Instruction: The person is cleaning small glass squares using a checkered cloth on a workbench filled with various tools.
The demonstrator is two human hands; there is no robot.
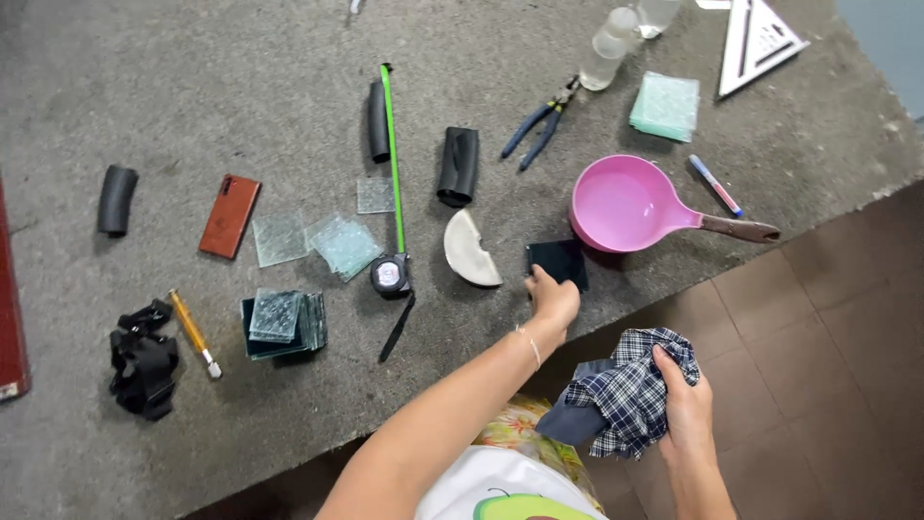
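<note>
Two hands | left hand (553, 300) fingers pinch dark glass square (559, 260), likely fragile, slippery: hold edges | right hand (685, 404) clamped on soft checked cloth (630, 390)

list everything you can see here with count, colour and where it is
table: 1, grey
dark tile: 1, table edge, at left hand
scoop: 1, pink, right of tile
half disc: 1, white, left of tile
tape measure: 1, green tape pulled out
black rolls: 3, table middle and left
glass squares: stack plus loose ones, centre left
pliers: 1, blue handles
phone: 1, red-brown
glass cutter: 1, yellow handle
marker: 1, by scoop
cloth: 1, checked, in right hand
left hand: touching tile
right hand: holding cloth
</note>
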